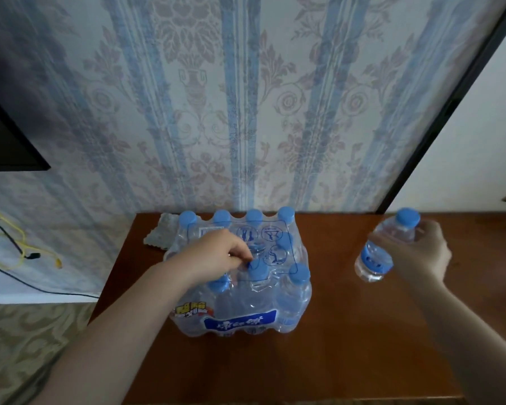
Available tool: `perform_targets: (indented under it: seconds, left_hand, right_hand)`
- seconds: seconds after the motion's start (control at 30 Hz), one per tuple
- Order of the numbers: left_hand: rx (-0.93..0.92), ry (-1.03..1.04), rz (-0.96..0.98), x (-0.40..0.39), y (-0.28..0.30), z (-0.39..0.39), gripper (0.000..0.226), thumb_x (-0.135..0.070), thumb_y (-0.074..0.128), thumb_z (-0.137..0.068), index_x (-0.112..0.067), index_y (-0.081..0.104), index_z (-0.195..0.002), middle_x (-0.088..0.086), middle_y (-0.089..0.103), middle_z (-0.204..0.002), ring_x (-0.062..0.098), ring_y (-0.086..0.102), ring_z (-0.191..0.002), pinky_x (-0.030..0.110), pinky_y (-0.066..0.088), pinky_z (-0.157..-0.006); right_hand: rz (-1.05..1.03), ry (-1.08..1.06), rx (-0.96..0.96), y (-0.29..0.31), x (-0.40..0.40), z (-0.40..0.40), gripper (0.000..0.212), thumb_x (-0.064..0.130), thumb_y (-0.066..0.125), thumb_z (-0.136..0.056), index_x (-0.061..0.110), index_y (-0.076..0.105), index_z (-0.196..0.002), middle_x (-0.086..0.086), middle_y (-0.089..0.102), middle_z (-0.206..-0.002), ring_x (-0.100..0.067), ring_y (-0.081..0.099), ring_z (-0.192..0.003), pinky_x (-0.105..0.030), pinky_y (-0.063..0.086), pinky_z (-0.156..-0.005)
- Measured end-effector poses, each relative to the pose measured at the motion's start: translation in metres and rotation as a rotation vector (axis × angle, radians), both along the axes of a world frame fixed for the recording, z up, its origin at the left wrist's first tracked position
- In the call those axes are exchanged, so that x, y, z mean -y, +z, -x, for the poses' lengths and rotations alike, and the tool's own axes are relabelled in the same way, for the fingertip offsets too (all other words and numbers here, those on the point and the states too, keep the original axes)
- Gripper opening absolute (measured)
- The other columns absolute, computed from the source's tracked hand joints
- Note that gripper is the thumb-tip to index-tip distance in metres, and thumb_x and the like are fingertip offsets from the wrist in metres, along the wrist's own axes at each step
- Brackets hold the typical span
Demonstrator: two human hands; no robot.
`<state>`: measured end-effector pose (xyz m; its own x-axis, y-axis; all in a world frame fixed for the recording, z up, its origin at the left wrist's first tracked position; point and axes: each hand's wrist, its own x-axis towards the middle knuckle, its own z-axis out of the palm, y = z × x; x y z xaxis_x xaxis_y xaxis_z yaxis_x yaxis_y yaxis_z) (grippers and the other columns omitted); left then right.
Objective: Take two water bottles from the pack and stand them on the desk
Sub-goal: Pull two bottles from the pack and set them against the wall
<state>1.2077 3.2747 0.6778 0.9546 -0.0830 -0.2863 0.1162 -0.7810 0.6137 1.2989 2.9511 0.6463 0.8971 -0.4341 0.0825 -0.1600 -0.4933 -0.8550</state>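
The right hand is wrapped around the shoulder of a water bottle, which leans tilted with its blue cap toward 1 o'clock and its base low over the counter; whether the base touches the wood I cannot tell. The left hand has its fingers curled down into the torn top of the pack, pinched at the neck of a second bottle near the pack's middle front; the grip itself is partly hidden by film.

Full bottles of this kind are probably moderately heavy, with thin walls that dent under a squeeze and a smooth skin that may slip. The stiff neck just under the cap looks like the surest hold for lifting out; the shrink-wrap is soft and may snag.

At 3 o'clock of the pack the counter lies open, with plenty of room to stand both bottles. A folded cloth sits at the pack's 10 o'clock, and the counter's left edge runs close beside the pack.
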Motion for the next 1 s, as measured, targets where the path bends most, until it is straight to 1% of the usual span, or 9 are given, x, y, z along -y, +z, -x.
perform_targets:
  seconds: [0.23, 0.4, 0.47, 0.53, 0.6, 0.67, 0.73, 0.87, 1.0]
  left_hand:
    - [-0.325, -0.222, 0.106, -0.01, 0.025, -0.021, 0.042, -0.007, 0.08, -0.071, -0.029, 0.068, -0.105, -0.022, 0.072, -0.097, -0.001, 0.07, -0.079, 0.024, 0.057, -0.083]
    - [-0.255, -0.257, 0.076, -0.007, 0.02, -0.018, 0.043, -0.021, 0.084, -0.067, -0.031, 0.067, -0.104, -0.034, 0.068, -0.072, -0.01, 0.065, -0.067, 0.015, 0.051, -0.067]
    - [-0.153, -0.198, 0.081, -0.008, 0.012, -0.014, 0.035, -0.018, 0.082, -0.07, -0.031, 0.069, -0.099, -0.023, 0.072, -0.083, -0.005, 0.065, -0.068, 0.018, 0.054, -0.066]
    - [-0.045, -0.142, 0.049, -0.009, 0.003, -0.006, 0.025, -0.017, 0.073, -0.079, -0.036, 0.068, -0.094, -0.017, 0.072, -0.092, 0.002, 0.067, -0.074, 0.024, 0.057, -0.072]
    - [0.08, -0.043, 0.062, -0.009, -0.006, 0.006, 0.019, -0.019, 0.065, -0.087, -0.037, 0.068, -0.093, -0.014, 0.071, -0.092, 0.005, 0.067, -0.08, 0.029, 0.057, -0.077]
    - [0.272, 0.082, 0.138, -0.01, -0.012, 0.021, 0.018, -0.016, 0.063, -0.089, -0.033, 0.069, -0.093, -0.011, 0.07, -0.091, 0.007, 0.066, -0.083, 0.026, 0.055, -0.076]
    - [0.475, 0.156, 0.092, -0.013, -0.016, 0.031, 0.018, -0.013, 0.065, -0.087, -0.028, 0.069, -0.097, -0.011, 0.068, -0.096, 0.004, 0.062, -0.09, 0.018, 0.05, -0.08]
    - [0.543, 0.204, -0.061, -0.021, -0.02, 0.038, 0.027, -0.009, 0.066, -0.085, -0.02, 0.069, -0.109, -0.007, 0.059, -0.12, 0.006, 0.051, -0.116, 0.024, 0.04, -0.101]
    - [0.552, 0.167, -0.132, -0.022, -0.022, 0.038, 0.027, -0.013, 0.06, -0.089, -0.02, 0.067, -0.114, -0.007, 0.06, -0.125, 0.009, 0.049, -0.122, 0.025, 0.033, -0.106]
  right_hand:
    - [-0.129, -0.071, -0.068, -0.055, -0.001, 0.011, 0.066, 0.039, 0.09, -0.056, 0.031, 0.047, -0.106, 0.006, 0.06, -0.101, -0.019, 0.062, -0.094, -0.033, 0.049, -0.078]
    - [-0.163, -0.017, -0.178, -0.045, -0.006, 0.007, 0.074, 0.027, 0.086, -0.063, 0.024, 0.042, -0.123, 0.002, 0.056, -0.114, -0.026, 0.059, -0.108, -0.042, 0.05, -0.084]
    - [-0.017, -0.055, -0.037, -0.027, -0.02, 0.01, 0.079, 0.018, 0.079, -0.068, 0.018, 0.038, -0.135, -0.006, 0.05, -0.132, -0.029, 0.044, -0.127, -0.047, 0.042, -0.101]
    - [0.079, -0.026, 0.326, 0.0, -0.046, 0.019, 0.06, 0.011, 0.07, -0.072, 0.019, 0.049, -0.128, -0.003, 0.054, -0.128, -0.021, 0.046, -0.122, -0.039, 0.041, -0.102]
    - [0.05, 0.308, 0.473, 0.032, -0.079, 0.029, 0.033, 0.008, 0.065, -0.078, 0.031, 0.06, -0.102, 0.01, 0.065, -0.098, -0.01, 0.06, -0.089, -0.026, 0.05, -0.079]
    - [0.12, 0.839, 0.246, 0.059, -0.117, 0.041, 0.018, 0.016, 0.064, -0.085, 0.034, 0.065, -0.088, 0.013, 0.07, -0.081, -0.004, 0.062, -0.069, -0.021, 0.052, -0.064]
    - [0.54, 1.227, -0.034, 0.07, -0.151, 0.043, 0.015, 0.03, 0.055, -0.093, 0.027, 0.069, -0.096, 0.009, 0.071, -0.086, -0.008, 0.064, -0.073, -0.03, 0.056, -0.067]
    - [1.05, 1.341, -0.177, 0.075, -0.185, 0.036, 0.03, 0.033, 0.044, -0.096, 0.019, 0.069, -0.101, -0.002, 0.068, -0.091, -0.023, 0.062, -0.087, -0.035, 0.049, -0.064]
    - [1.139, 1.42, -0.35, 0.075, -0.194, 0.021, 0.038, 0.042, 0.048, -0.094, 0.01, 0.068, -0.086, 0.0, 0.064, -0.072, -0.019, 0.06, -0.075, -0.026, 0.041, -0.057]
